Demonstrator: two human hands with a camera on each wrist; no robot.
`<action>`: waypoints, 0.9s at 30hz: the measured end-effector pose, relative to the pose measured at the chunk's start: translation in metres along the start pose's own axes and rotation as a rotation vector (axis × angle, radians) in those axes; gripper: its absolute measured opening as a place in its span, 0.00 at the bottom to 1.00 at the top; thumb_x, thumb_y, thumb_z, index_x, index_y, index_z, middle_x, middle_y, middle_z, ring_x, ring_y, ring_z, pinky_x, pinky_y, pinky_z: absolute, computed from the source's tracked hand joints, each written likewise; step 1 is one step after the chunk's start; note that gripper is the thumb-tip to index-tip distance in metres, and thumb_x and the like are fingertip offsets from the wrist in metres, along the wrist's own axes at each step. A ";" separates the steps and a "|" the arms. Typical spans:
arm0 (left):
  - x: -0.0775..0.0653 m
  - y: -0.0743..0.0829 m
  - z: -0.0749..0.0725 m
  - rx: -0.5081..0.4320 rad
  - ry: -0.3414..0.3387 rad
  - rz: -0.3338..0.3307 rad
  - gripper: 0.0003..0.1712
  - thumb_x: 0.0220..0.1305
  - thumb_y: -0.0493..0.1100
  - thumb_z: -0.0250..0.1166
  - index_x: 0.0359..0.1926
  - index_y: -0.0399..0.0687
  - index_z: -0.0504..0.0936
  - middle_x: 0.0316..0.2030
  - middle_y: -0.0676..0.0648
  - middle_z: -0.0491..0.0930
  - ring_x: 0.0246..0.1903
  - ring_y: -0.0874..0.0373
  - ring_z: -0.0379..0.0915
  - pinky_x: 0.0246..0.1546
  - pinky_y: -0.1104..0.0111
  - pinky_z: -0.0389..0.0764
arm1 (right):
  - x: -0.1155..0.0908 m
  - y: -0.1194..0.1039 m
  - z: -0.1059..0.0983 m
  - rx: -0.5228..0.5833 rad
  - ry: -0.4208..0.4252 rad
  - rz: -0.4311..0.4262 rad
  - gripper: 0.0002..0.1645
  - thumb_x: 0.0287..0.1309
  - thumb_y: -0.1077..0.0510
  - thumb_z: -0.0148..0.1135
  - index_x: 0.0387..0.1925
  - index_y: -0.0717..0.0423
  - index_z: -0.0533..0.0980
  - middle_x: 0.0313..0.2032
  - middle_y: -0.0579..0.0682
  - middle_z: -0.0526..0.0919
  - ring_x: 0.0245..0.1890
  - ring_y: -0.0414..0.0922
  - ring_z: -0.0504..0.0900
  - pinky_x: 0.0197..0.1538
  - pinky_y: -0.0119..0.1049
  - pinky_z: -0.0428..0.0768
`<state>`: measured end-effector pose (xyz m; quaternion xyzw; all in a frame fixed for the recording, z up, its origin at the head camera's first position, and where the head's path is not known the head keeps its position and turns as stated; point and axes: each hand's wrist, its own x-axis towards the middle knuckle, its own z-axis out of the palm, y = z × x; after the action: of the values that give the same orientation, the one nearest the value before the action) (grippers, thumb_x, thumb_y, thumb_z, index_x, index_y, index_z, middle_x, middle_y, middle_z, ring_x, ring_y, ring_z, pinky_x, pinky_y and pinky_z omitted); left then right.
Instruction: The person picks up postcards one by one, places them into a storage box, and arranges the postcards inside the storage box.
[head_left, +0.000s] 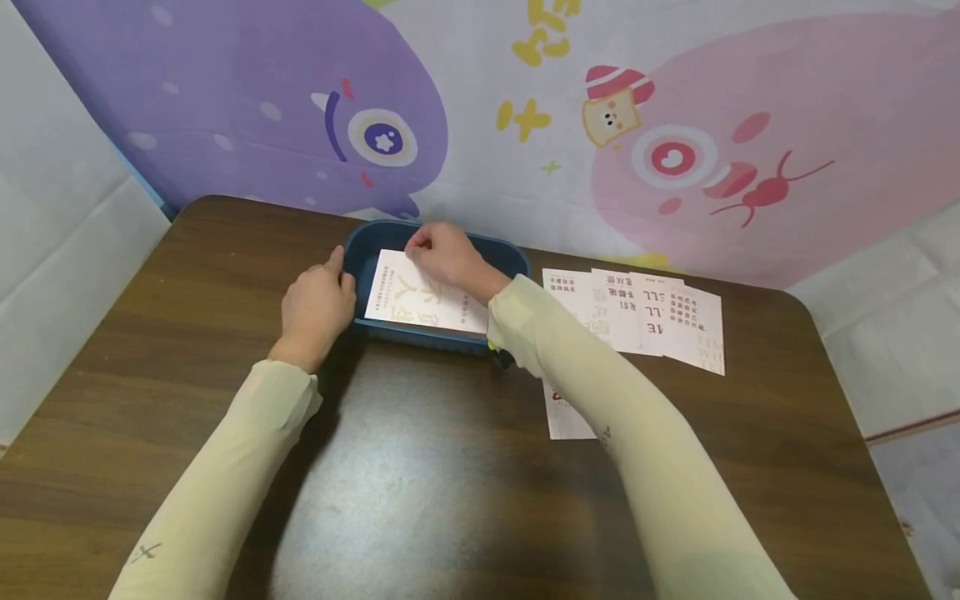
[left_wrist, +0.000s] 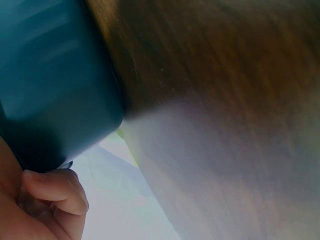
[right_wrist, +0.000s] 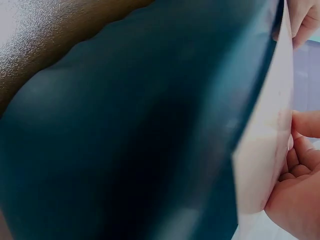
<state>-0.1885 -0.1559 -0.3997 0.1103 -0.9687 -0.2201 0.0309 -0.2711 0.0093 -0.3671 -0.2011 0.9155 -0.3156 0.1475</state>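
Note:
A dark blue plastic basin (head_left: pixel 405 335) stands near the table's back edge. Over its opening lies a white card (head_left: pixel 408 292) with printed characters, covering much of the inside. My right hand (head_left: pixel 450 254) pinches the card's far edge between thumb and finger; the right wrist view shows the card (right_wrist: pixel 265 160) bowed slightly above the basin. At the basin's left end, my left hand (head_left: pixel 318 304) grips the rim, its index finger pointing forward. The left wrist view shows curled fingers (left_wrist: pixel 57 192) against the basin's corner.
Several printed white cards (head_left: pixel 690 321) overlap in a fanned row right of the basin. Another card (head_left: pixel 566 417) lies nearer, partly under my right forearm. A cartoon-patterned cloth (head_left: pixel 495 183) hangs behind the brown wooden table (head_left: pixel 420 467).

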 end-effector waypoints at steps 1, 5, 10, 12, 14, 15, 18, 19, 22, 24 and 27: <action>0.000 0.000 0.000 -0.001 0.000 0.001 0.28 0.62 0.45 0.41 0.64 0.45 0.58 0.46 0.32 0.73 0.39 0.38 0.71 0.38 0.49 0.70 | 0.000 0.001 0.001 0.000 -0.001 0.003 0.13 0.59 0.52 0.49 0.38 0.52 0.76 0.37 0.46 0.77 0.36 0.40 0.71 0.42 0.31 0.70; 0.000 0.000 0.000 -0.007 0.004 0.005 0.28 0.62 0.45 0.41 0.64 0.45 0.58 0.45 0.33 0.74 0.39 0.39 0.71 0.37 0.49 0.70 | 0.001 0.003 0.003 -0.005 0.008 0.013 0.13 0.59 0.52 0.49 0.38 0.52 0.76 0.36 0.46 0.77 0.36 0.40 0.71 0.42 0.31 0.70; 0.000 0.000 0.001 -0.009 0.013 0.003 0.28 0.62 0.45 0.41 0.64 0.45 0.58 0.43 0.33 0.75 0.36 0.40 0.72 0.34 0.50 0.71 | 0.003 0.005 0.005 0.001 0.009 0.021 0.13 0.59 0.52 0.49 0.39 0.53 0.76 0.36 0.46 0.77 0.36 0.40 0.71 0.42 0.31 0.70; 0.001 -0.001 0.002 -0.009 0.015 0.003 0.28 0.62 0.45 0.41 0.64 0.45 0.58 0.43 0.33 0.75 0.35 0.40 0.72 0.33 0.50 0.71 | 0.003 0.006 0.006 0.001 0.003 0.026 0.13 0.59 0.52 0.49 0.39 0.53 0.76 0.37 0.47 0.77 0.36 0.40 0.71 0.42 0.31 0.70; 0.001 -0.001 0.001 -0.009 0.014 0.006 0.28 0.62 0.45 0.41 0.64 0.45 0.58 0.43 0.33 0.75 0.35 0.40 0.72 0.33 0.50 0.71 | 0.003 0.007 0.007 -0.002 0.000 0.027 0.13 0.59 0.52 0.49 0.39 0.53 0.76 0.36 0.46 0.77 0.35 0.40 0.71 0.42 0.31 0.70; 0.001 -0.001 0.001 -0.008 0.014 0.007 0.28 0.62 0.45 0.41 0.64 0.45 0.58 0.43 0.32 0.75 0.36 0.39 0.72 0.33 0.50 0.70 | 0.003 0.008 0.007 -0.003 -0.005 0.026 0.13 0.59 0.52 0.49 0.39 0.53 0.76 0.36 0.46 0.77 0.35 0.40 0.71 0.42 0.31 0.70; 0.001 -0.001 0.001 -0.005 0.011 0.008 0.28 0.62 0.45 0.42 0.64 0.45 0.58 0.42 0.32 0.75 0.36 0.39 0.72 0.34 0.50 0.70 | 0.003 0.010 0.010 -0.007 -0.019 0.019 0.12 0.59 0.52 0.49 0.38 0.53 0.75 0.35 0.46 0.77 0.35 0.40 0.71 0.42 0.31 0.70; 0.000 -0.001 0.000 -0.004 0.010 0.009 0.28 0.62 0.45 0.41 0.64 0.45 0.58 0.42 0.32 0.75 0.36 0.39 0.72 0.34 0.50 0.70 | 0.002 0.011 0.011 -0.004 -0.024 0.017 0.12 0.59 0.52 0.49 0.38 0.53 0.75 0.35 0.47 0.77 0.34 0.40 0.71 0.42 0.31 0.70; 0.000 -0.001 0.000 -0.005 0.012 0.012 0.28 0.62 0.45 0.41 0.64 0.44 0.58 0.42 0.32 0.75 0.36 0.39 0.72 0.34 0.50 0.70 | 0.002 0.014 0.014 0.006 -0.039 0.019 0.12 0.58 0.52 0.50 0.38 0.53 0.75 0.35 0.47 0.77 0.34 0.41 0.71 0.42 0.31 0.70; 0.000 -0.001 -0.001 -0.007 0.013 0.015 0.28 0.62 0.44 0.41 0.64 0.44 0.58 0.42 0.32 0.75 0.36 0.38 0.72 0.34 0.50 0.70 | 0.002 0.015 0.016 0.009 -0.042 0.021 0.12 0.58 0.53 0.50 0.38 0.53 0.75 0.35 0.47 0.77 0.34 0.41 0.71 0.42 0.31 0.70; 0.000 -0.001 0.000 -0.010 0.018 0.019 0.28 0.62 0.44 0.41 0.64 0.44 0.59 0.42 0.31 0.75 0.37 0.38 0.72 0.35 0.49 0.70 | 0.001 0.018 0.019 0.011 -0.041 0.013 0.11 0.58 0.53 0.50 0.38 0.54 0.75 0.34 0.47 0.77 0.34 0.41 0.71 0.41 0.32 0.70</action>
<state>-0.1877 -0.1571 -0.4001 0.1032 -0.9683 -0.2234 0.0424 -0.2695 0.0116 -0.3932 -0.2007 0.9120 -0.3153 0.1692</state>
